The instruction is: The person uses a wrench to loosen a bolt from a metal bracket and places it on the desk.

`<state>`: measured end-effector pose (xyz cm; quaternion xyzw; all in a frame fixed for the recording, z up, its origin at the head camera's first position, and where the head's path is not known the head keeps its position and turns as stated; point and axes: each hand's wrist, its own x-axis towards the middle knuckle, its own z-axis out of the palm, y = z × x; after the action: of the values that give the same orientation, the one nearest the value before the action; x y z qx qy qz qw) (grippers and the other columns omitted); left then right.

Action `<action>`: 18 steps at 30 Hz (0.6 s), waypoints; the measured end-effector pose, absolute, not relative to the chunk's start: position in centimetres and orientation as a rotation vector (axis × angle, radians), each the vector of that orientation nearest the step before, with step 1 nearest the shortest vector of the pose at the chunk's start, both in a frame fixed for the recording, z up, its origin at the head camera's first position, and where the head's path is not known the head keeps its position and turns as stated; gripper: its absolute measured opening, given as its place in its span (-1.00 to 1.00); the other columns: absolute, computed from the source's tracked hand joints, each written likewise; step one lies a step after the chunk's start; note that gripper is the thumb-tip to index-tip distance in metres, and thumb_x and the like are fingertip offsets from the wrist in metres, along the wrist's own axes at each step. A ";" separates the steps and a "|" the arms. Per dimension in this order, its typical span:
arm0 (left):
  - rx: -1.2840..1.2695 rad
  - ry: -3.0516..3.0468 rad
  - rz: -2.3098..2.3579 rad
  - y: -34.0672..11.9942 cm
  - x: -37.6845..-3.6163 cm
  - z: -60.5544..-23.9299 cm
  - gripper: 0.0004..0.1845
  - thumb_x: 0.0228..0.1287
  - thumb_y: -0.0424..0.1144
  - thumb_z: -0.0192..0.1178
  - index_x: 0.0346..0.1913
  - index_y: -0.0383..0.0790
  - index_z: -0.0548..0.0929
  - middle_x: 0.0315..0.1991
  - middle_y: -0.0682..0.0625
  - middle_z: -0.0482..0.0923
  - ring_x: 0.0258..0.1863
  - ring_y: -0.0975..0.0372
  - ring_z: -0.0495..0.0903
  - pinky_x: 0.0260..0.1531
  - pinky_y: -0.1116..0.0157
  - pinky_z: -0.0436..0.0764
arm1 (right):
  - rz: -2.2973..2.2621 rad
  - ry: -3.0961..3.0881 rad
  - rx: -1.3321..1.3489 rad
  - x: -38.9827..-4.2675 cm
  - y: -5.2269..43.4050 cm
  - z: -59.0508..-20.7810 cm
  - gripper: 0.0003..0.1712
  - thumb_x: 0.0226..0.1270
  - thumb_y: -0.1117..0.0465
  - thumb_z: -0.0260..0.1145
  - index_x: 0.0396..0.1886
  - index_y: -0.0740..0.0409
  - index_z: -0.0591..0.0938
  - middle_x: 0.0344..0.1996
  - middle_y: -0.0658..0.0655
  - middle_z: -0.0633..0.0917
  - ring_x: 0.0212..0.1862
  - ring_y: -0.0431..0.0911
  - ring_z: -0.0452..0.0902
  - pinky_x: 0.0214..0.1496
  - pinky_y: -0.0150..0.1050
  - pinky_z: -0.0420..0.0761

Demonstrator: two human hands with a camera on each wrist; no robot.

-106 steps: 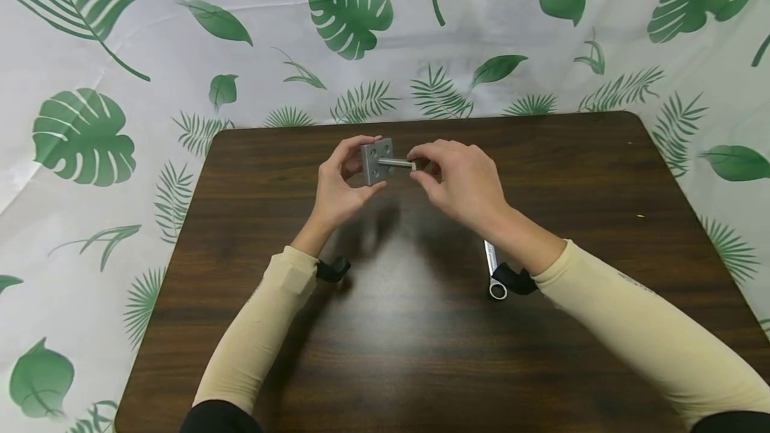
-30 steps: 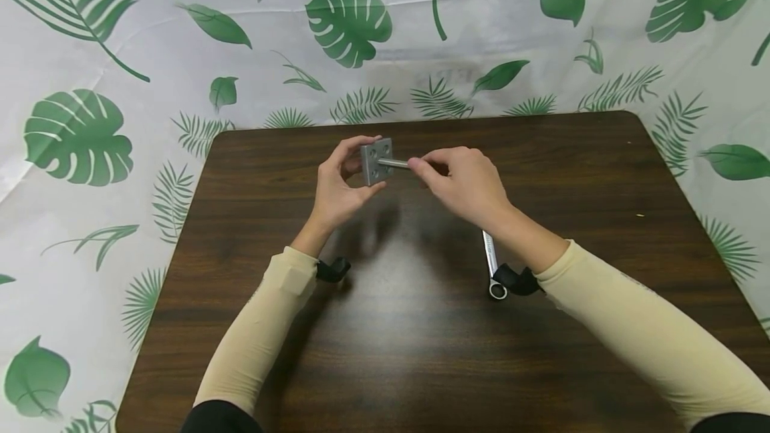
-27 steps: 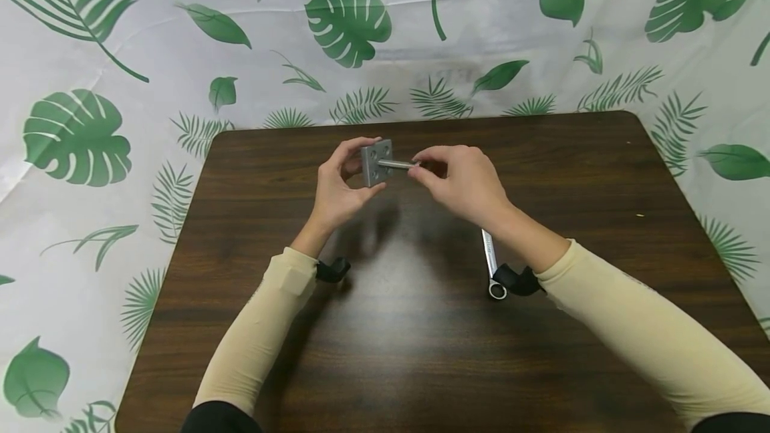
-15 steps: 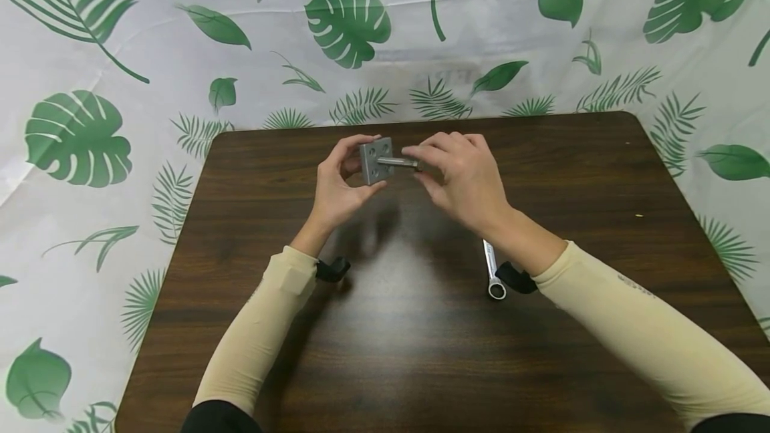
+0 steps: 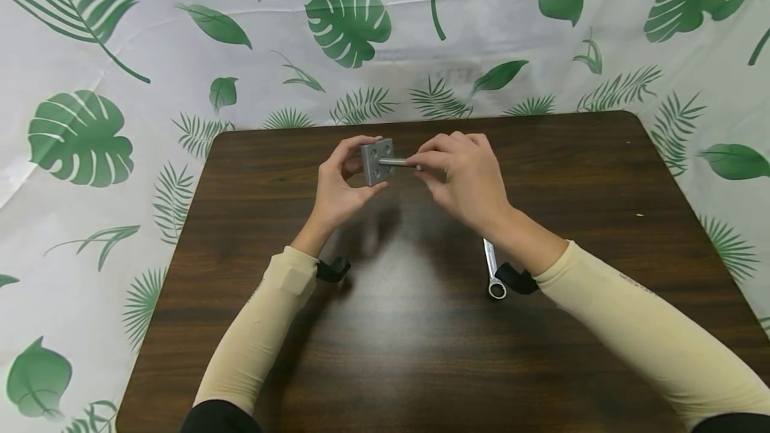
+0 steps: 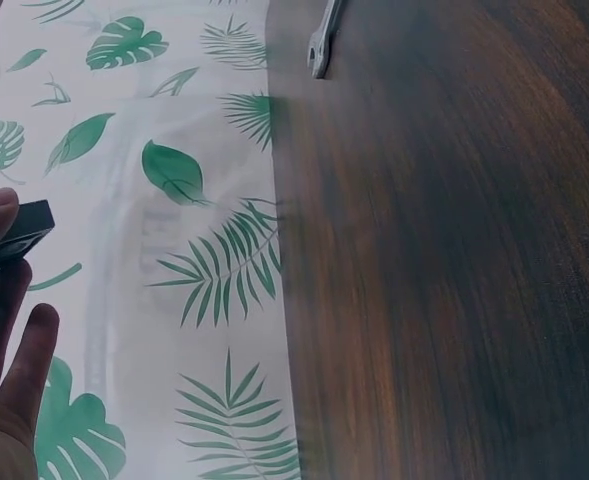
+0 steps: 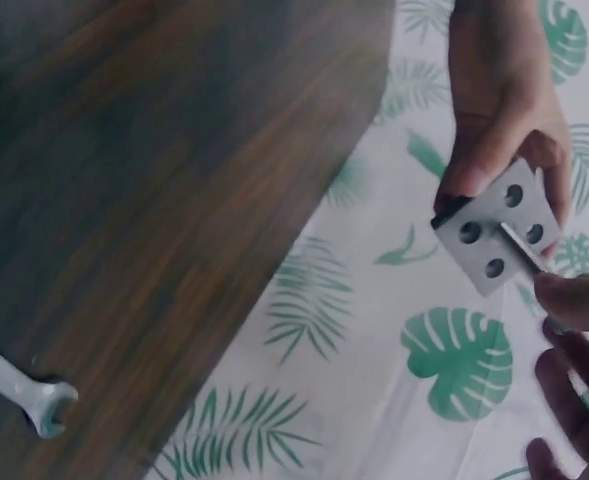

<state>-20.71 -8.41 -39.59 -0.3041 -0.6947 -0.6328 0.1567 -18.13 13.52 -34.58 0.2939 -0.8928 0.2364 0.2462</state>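
Square drilled metal block (image 5: 377, 161), smooth steel rod (image 5: 395, 162)

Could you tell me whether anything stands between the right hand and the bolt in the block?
Nothing visible does: the right hand already pinches the bolt, which sticks out of the block held by the left hand.

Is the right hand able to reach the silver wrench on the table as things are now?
Probably yes: the silver metal wrench lies uncovered under the right forearm, but the right hand pinches the steel bolt.
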 end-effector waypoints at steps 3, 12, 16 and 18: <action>-0.877 -1.978 -1.811 -8.4 -20.8 -39.5 -0.29 -0.22 -0.77 0.42 0.14 -0.53 0.46 0.14 -0.33 0.54 -0.13 -0.09 0.69 -0.15 0.11 0.66 | 0.620 -2.406 0.799 -18.2 13.5 -34.7 -0.69 0.13 0.17 0.53 -0.08 0.04 0.78 -0.29 0.02 0.73 -0.24 -0.01 0.56 -0.02 0.05 0.42; -0.879 -1.978 -1.809 -8.5 -20.9 -39.6 -0.29 -0.23 -0.78 0.41 0.13 -0.52 0.47 0.14 -0.33 0.55 -0.12 -0.12 0.68 -0.13 0.12 0.66 | 1.016 -2.795 0.482 -17.8 13.6 -33.7 -0.61 0.39 -0.12 0.27 -0.13 0.06 0.79 -0.45 -0.04 0.75 -0.40 -0.16 0.58 -0.36 -0.14 0.49; -0.872 -1.984 -1.814 -8.5 -20.8 -39.7 -0.29 -0.23 -0.79 0.40 0.13 -0.52 0.46 0.14 -0.33 0.55 -0.12 -0.12 0.68 -0.13 0.13 0.66 | 0.859 -2.648 0.663 -18.0 13.6 -33.9 -0.77 0.23 0.11 0.47 -0.14 0.06 0.79 -0.34 -0.01 0.75 -0.30 -0.09 0.56 -0.11 -0.03 0.44; -0.872 -1.978 -1.817 -8.5 -20.8 -39.6 -0.29 -0.22 -0.78 0.41 0.13 -0.53 0.46 0.14 -0.34 0.54 -0.12 -0.12 0.68 -0.14 0.10 0.66 | 0.748 -2.544 0.736 -18.1 13.6 -34.1 -0.76 0.15 0.19 0.52 -0.15 0.04 0.79 -0.31 -0.01 0.75 -0.26 -0.04 0.56 -0.02 0.04 0.39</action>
<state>-20.81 -8.53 -39.61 -0.3048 -0.6917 -0.6354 0.1580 -18.08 13.56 -34.13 0.2625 -0.9069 0.2668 0.1937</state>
